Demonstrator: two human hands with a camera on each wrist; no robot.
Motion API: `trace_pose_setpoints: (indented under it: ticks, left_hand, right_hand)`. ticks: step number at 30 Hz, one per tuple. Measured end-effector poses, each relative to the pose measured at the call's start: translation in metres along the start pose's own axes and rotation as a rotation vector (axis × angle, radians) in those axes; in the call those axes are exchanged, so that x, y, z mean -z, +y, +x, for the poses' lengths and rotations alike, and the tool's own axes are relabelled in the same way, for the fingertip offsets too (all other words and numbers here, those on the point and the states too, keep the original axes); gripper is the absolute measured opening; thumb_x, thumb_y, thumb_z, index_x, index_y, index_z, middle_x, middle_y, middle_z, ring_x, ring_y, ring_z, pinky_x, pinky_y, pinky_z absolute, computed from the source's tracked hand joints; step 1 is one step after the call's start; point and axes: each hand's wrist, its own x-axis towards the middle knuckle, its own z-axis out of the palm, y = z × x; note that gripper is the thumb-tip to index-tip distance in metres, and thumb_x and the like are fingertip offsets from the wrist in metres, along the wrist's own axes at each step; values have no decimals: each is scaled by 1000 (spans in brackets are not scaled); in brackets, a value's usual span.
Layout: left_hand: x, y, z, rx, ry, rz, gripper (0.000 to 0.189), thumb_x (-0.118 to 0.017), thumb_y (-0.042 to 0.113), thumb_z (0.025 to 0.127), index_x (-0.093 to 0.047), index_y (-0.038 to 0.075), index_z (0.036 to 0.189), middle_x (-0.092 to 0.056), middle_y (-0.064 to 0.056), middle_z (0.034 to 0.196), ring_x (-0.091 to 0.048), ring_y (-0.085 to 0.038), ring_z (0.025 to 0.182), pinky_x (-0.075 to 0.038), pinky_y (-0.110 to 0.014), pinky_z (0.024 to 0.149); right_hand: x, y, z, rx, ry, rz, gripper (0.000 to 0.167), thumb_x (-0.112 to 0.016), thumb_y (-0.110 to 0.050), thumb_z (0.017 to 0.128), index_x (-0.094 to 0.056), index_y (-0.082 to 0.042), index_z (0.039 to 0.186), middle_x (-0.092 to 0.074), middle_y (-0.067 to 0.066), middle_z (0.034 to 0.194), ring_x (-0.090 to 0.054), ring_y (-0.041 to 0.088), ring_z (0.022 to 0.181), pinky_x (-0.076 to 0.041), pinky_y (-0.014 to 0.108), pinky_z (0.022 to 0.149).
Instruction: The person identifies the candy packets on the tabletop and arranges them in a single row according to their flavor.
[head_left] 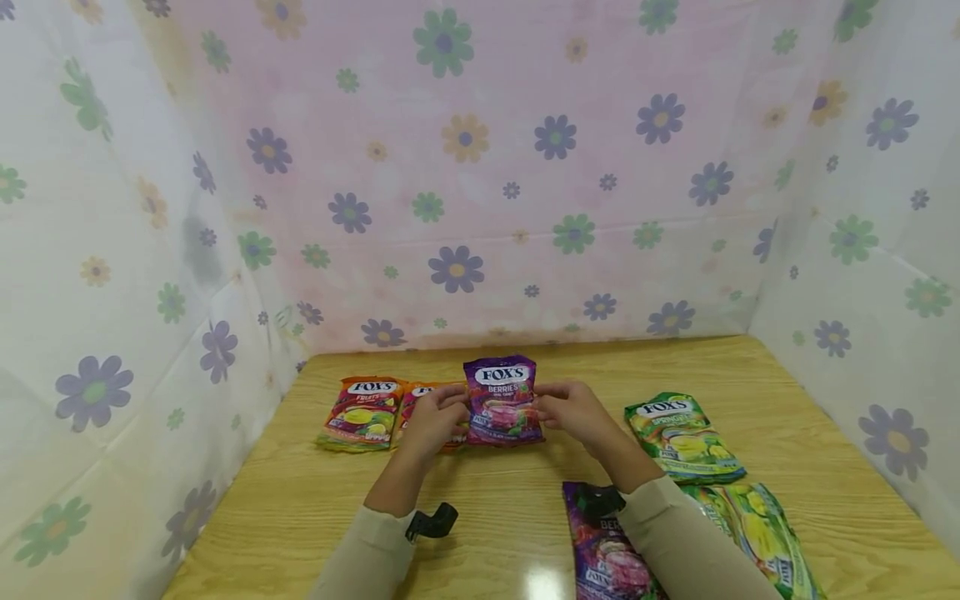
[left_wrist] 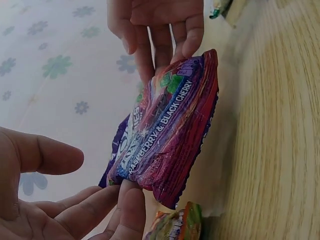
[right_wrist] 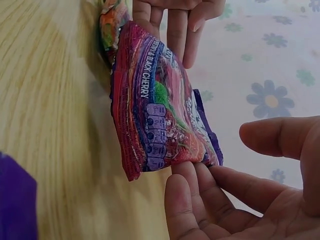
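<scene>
A purple candy bag [head_left: 501, 402], labelled Fox's Berries, stands at the back of the table, tilted in the wrist views. At its left edge is my left hand [head_left: 435, 423]. The fingertips [left_wrist: 131, 200] touch the bag's side and reach partly behind it, with the thumb held apart. My right hand [head_left: 577, 414] is at the opposite edge in the same way. Its fingertips [right_wrist: 182, 175] touch the side, thumb off the bag. An orange candy bag [head_left: 417, 400] lies just left, partly hidden by my left hand. Another orange Fruits bag [head_left: 365, 412] lies beyond it.
At the right lies a green Fox's bag [head_left: 678, 437]. Nearer me are another green bag [head_left: 765, 533] and a second purple Berries bag [head_left: 607, 554], both partly covered by my right arm. Flowered cloth [head_left: 510, 208] walls the wooden table [head_left: 480, 517] at back and sides.
</scene>
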Motion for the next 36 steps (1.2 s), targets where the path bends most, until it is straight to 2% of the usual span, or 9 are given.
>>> trace_pose_setpoints:
  ticks: [7,18,24,29,36]
  left_hand:
    - [-3,-7,5,27,2,19,44,-59,11,98,-57,3,141,-63,-17,142,-68,-28,114,-59,-45,97]
    - [-4,-15,3,25,6,55,38,-61,13,98,-62,4,135,-63,-17,137,-65,-29,113,-60,-40,93]
    - [-3,-16,5,-6,-38,100,41,-60,13,99,-60,4,139,-62,-16,139,-63,-27,111,-58,-40,96]
    - [-2,-18,5,-1,-77,135,47,-62,17,98,-57,2,143,-60,-17,142,-62,-29,114,-56,-45,100]
    - [-1,-19,6,18,-90,156,54,-61,17,99,-49,-2,148,-56,-20,145,-62,-30,119,-53,-48,105]
  right_hand:
    - [0,9,3,-26,-28,25,43,-58,-14,101,-60,4,140,-65,23,134,-70,31,110,-58,48,99]
    - [-2,17,6,-46,-38,17,42,-56,-15,102,-61,5,139,-67,22,130,-70,25,105,-60,45,96]
    - [-2,17,7,-61,-49,7,44,-57,-15,101,-60,3,140,-66,20,130,-68,25,106,-60,44,93]
    - [-4,19,9,-85,-59,-26,45,-59,-17,99,-61,1,140,-69,15,128,-66,24,109,-60,40,91]
    - [-6,22,11,-105,-68,-57,45,-62,-21,99,-63,0,138,-71,9,123,-66,22,108,-59,37,91]
